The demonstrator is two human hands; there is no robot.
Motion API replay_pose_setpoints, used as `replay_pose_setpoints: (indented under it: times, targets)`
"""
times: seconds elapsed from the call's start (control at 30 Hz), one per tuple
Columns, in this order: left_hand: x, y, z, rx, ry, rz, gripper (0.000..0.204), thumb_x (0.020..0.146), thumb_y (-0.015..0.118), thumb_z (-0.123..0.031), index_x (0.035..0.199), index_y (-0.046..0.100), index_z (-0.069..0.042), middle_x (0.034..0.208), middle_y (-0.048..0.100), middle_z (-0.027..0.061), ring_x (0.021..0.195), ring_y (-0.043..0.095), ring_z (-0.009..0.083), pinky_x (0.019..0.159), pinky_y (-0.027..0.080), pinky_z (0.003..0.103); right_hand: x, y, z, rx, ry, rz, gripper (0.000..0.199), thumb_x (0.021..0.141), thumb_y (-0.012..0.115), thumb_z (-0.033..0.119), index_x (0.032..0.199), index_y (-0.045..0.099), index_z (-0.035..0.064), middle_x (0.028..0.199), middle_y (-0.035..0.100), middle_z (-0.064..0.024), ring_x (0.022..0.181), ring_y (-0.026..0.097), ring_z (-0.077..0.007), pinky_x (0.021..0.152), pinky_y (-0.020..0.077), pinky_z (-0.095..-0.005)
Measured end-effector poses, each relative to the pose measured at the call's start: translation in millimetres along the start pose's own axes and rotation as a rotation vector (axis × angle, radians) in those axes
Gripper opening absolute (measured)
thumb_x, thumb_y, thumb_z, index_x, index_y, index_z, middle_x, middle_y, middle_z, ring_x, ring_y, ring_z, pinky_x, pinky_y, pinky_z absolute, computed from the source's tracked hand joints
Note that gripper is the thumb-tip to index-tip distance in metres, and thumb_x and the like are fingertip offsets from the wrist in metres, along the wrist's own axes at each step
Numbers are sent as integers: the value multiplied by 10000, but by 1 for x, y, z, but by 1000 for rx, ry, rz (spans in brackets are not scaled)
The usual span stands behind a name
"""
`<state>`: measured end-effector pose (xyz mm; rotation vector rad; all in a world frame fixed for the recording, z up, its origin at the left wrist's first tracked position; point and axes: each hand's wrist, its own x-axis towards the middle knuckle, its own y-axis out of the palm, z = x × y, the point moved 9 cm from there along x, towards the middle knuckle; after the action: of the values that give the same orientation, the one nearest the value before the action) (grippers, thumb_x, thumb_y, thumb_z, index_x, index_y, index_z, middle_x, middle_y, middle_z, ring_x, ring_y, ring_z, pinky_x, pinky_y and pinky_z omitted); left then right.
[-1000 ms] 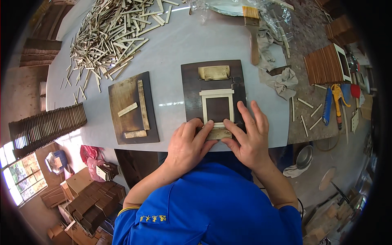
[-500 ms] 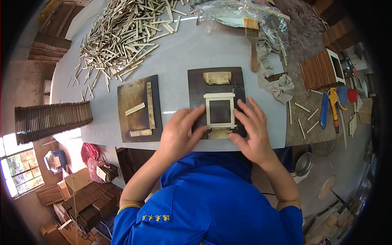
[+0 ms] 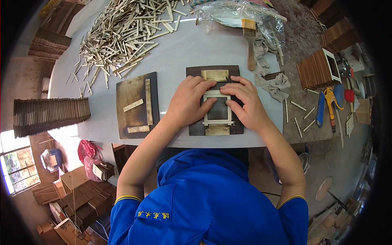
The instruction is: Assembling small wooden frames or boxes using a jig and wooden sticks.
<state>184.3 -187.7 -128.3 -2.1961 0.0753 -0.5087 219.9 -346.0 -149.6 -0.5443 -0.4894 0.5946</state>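
Note:
My left hand [image 3: 189, 100] and my right hand [image 3: 248, 104] close on the far side of a small pale wooden frame [image 3: 218, 122]. Fingertips press along its far strip, while both thumbs reach inside the opening. The frame, made of thin strips, lies on a dark square board [image 3: 196, 130], its near strip sticking out at both sides. Fixed to the board are a far wooden block [image 3: 215, 75] and a near wooden block [image 3: 217, 130]. My fingers hide the frame's far corners.
A second dark board [image 3: 132, 87] with wooden strips lies left. Loose sticks [image 3: 118, 41] heap at far left, beside a row of thin dark pieces [image 3: 53, 116]. A brush [image 3: 250, 45], plastic wrap [image 3: 220, 14], a crumpled rag [image 3: 275, 85] and a yellow air gun [image 3: 331, 104] lie right.
Both hands have moved away from me, from the frame's sides and near end to its far strip, and have closed in on it. The frame stays on the board.

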Motion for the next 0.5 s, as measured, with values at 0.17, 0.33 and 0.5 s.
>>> replay_pose_setpoints:
  times: [0.17, 0.33, 0.5]
  targets:
    - [3, -2, 0, 2, -50, 25, 402, 861, 796, -178, 1220, 675, -44, 1094, 662, 127, 980, 613, 316, 863, 518, 394, 4, 0, 2, 29, -10, -1, 281, 829, 754, 23, 1097, 724, 99, 1278, 723, -7, 1389, 517, -329, 1185, 379, -448]
    - [-13, -31, 3, 93, -287, -178, 261, 880, 784, -199, 1072, 692, -47, 963, 666, 123, 878, 634, 316, 776, 532, 403, 3, -1, 7, 15, -14, -15, 240, 804, 793, 57, 1016, 703, 123, 1255, 725, 30, 1353, 536, -298, 1166, 384, -438]
    - [-26, -17, 3, 199, -612, 195, 188, 888, 775, -214, 880, 665, -62, 811, 650, 100, 709, 626, 316, 649, 522, 413, 4, -3, 9, 39, -14, -24, 235, 784, 808, 61, 972, 684, 129, 1264, 723, 37, 1370, 527, -298, 1169, 379, -437]
